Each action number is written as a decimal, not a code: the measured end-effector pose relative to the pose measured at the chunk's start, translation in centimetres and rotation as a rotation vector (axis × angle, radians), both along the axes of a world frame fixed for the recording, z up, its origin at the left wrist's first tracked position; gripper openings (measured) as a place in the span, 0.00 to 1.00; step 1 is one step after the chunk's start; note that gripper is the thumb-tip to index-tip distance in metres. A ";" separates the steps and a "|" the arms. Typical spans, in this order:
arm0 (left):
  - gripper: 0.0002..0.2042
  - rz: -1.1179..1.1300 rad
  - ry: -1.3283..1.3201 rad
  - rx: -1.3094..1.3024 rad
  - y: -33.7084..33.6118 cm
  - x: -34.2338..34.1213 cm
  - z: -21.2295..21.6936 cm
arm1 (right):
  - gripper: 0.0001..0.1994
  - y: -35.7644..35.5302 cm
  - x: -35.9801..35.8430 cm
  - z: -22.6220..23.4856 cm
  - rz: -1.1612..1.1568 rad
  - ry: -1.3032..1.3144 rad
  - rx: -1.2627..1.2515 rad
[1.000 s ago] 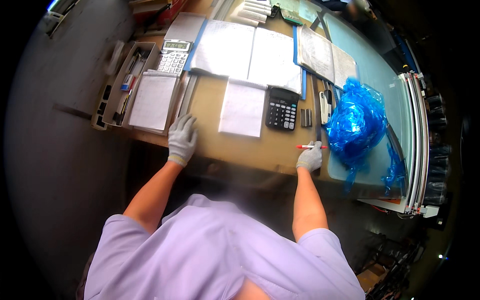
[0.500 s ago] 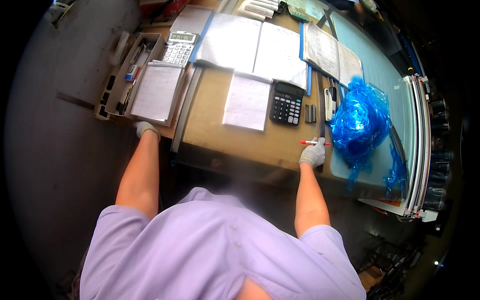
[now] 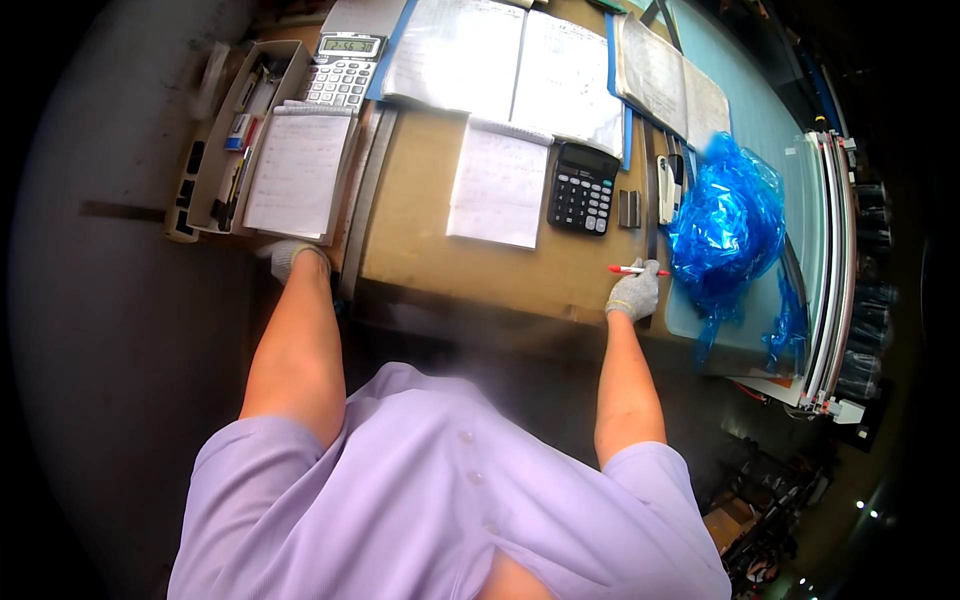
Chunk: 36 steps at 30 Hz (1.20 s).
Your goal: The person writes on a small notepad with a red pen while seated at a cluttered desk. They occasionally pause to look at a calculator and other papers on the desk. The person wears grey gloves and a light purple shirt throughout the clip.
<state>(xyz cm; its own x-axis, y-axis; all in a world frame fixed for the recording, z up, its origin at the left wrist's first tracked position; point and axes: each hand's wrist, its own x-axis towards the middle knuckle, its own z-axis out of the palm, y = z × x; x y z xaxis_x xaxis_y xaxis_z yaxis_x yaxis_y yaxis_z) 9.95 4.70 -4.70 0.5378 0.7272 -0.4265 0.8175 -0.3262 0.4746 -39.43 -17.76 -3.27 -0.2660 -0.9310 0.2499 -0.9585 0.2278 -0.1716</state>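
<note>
My right hand [image 3: 634,290], in a grey knit glove, is closed on a red-and-white pen [image 3: 622,269] near the front edge of the table. The pen lies crosswise, sticking out on both sides of the fingers. My left hand [image 3: 297,260], gloved as well, is at the front edge on the left, just below a written notepad [image 3: 298,172]. Its fingers are too hidden and blurred to make out. Another notepad page [image 3: 498,185] and a black calculator [image 3: 582,190] lie on the tabletop between my arms.
Crumpled blue plastic film [image 3: 728,222] lies right of my right hand, beside a stapler [image 3: 669,188]. Open ledgers [image 3: 455,60] cover the far part of the table [image 3: 420,240]. At left are a white calculator [image 3: 343,72] and a pen box [image 3: 222,185].
My left hand has shifted slightly right along the table edge. The tabletop sits a little higher and differently angled in view. The pen stays in my right hand.
</note>
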 end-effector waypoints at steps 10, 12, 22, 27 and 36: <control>0.26 -0.001 0.033 0.045 0.1 0.9 -0.7 | 0.12 -0.1 0.1 -0.3 0.015 0.025 -0.056; 0.27 -0.003 0.034 0.047 0.0 1.0 -0.7 | 0.12 -0.2 0.0 -0.3 0.008 0.038 -0.052; 0.28 -0.006 0.021 0.041 -0.3 1.1 -0.7 | 0.12 -0.4 -0.2 -0.7 -0.014 0.047 -0.055; 0.28 -0.006 0.014 0.035 -0.3 1.0 -0.9 | 0.12 -0.5 -0.3 -0.8 -0.021 0.042 -0.032; 0.29 0.001 0.013 0.041 0.0 0.8 -1.4 | 0.12 -0.4 -0.4 -0.7 -0.016 0.023 -0.036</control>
